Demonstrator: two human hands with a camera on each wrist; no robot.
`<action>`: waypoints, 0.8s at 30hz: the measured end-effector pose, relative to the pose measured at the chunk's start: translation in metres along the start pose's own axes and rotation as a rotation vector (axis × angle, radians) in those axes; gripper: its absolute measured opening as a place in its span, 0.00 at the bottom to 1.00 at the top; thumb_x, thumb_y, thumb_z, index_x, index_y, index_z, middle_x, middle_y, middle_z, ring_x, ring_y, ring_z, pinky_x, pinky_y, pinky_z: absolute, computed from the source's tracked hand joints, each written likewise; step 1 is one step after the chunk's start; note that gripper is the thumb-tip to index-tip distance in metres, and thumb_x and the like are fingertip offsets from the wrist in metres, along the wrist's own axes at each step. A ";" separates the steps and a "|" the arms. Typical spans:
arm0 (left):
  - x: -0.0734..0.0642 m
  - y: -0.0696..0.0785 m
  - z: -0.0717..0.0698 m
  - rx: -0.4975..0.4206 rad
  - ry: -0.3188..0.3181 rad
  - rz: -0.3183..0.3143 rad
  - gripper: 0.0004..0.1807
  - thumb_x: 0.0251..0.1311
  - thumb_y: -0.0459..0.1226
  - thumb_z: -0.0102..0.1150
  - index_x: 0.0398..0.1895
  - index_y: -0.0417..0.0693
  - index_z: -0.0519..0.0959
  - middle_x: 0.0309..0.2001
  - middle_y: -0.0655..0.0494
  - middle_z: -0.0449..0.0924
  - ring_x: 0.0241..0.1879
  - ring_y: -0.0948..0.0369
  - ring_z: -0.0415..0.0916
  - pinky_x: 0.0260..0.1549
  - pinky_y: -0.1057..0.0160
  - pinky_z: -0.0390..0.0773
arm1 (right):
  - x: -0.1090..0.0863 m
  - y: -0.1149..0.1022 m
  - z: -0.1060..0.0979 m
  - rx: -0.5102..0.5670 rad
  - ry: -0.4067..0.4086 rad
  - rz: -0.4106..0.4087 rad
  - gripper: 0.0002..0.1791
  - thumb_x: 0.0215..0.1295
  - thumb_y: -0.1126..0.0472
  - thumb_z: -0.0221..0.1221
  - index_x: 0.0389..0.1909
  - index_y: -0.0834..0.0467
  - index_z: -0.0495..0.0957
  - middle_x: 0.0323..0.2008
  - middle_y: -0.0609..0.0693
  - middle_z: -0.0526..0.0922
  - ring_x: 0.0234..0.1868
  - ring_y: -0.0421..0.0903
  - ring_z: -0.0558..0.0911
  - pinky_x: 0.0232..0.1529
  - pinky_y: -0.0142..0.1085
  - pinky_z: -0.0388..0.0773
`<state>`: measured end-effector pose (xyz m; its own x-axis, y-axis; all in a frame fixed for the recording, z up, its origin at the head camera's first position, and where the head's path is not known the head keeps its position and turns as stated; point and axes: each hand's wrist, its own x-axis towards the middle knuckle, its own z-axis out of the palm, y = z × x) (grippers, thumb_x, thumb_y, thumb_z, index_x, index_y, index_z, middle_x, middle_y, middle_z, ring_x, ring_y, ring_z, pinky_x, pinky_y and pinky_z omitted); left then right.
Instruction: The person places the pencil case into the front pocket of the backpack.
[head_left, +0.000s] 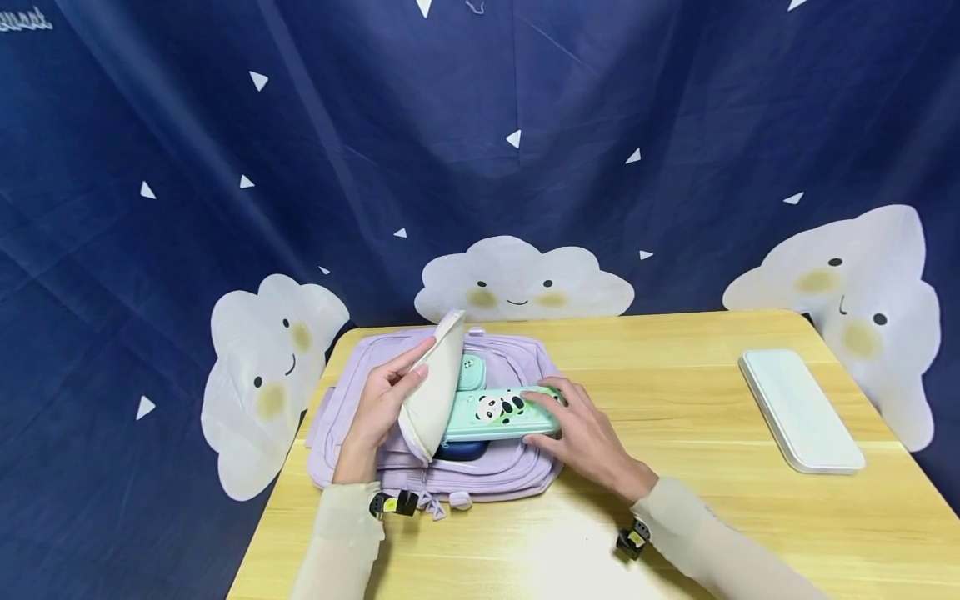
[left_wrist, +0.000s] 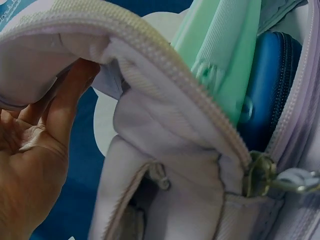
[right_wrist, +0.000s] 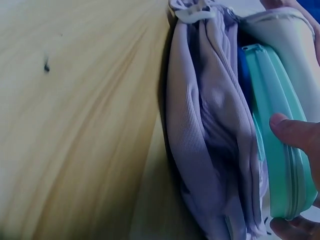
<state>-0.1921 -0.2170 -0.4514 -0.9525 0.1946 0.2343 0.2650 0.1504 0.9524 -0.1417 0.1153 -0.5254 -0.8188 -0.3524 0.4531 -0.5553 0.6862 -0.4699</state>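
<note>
Backpack point(head_left: 495, 477), one, lilac, lying on the bench point(head_left: 675, 375). Flap point(head_left: 438, 387), one, raised. Cases at the pocket, three: panda case point(head_left: 498, 416), mint, tilted across the pocket mouth; small mint case point(head_left: 472, 374), just behind; dark blue case point(head_left: 461, 451), partly beneath. Pale box point(head_left: 801, 410), one, well apart at the bench's right. Hands, two: left hand point(head_left: 384, 400), flap edge grasped between thumb and fingers; right hand point(head_left: 588, 437), fingers grasping the panda case by its right end. Printed clouds point(head_left: 521, 279), three, on the backdrop point(head_left: 570, 167).

Hidden: left end of the panda case, behind the flap; much of the dark blue case. Cut off: both forearms, at the lower edge. Hard to make out: dark gap in the bag's near side, left wrist view.

Materials: ribbed, creased bag fabric; smooth case with zipped sides and rounded corners; pale wood-grain bench; navy cloth backdrop; slab-shaped box, rounded corners.
</note>
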 end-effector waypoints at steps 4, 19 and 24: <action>0.000 0.000 0.001 -0.004 0.007 0.005 0.24 0.77 0.33 0.61 0.74 0.43 0.79 0.44 0.68 0.89 0.34 0.66 0.73 0.37 0.71 0.79 | 0.003 -0.006 0.008 -0.007 0.002 0.008 0.37 0.62 0.43 0.78 0.71 0.45 0.81 0.72 0.58 0.76 0.68 0.57 0.77 0.51 0.56 0.87; 0.002 -0.001 0.004 -0.085 0.009 -0.007 0.24 0.77 0.30 0.60 0.74 0.38 0.78 0.35 0.60 0.84 0.38 0.67 0.75 0.42 0.72 0.81 | 0.010 -0.021 0.023 -0.033 0.018 0.018 0.38 0.61 0.42 0.78 0.71 0.46 0.80 0.71 0.59 0.76 0.64 0.60 0.80 0.43 0.57 0.88; 0.002 0.000 0.006 -0.106 0.013 -0.010 0.24 0.77 0.30 0.60 0.74 0.38 0.78 0.38 0.60 0.87 0.41 0.67 0.77 0.45 0.72 0.82 | 0.014 -0.027 0.027 -0.030 0.022 0.031 0.38 0.61 0.41 0.78 0.71 0.45 0.80 0.71 0.58 0.76 0.64 0.60 0.80 0.41 0.57 0.88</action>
<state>-0.1933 -0.2109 -0.4519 -0.9569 0.1813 0.2269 0.2391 0.0482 0.9698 -0.1424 0.0752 -0.5267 -0.8318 -0.3167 0.4558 -0.5250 0.7156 -0.4608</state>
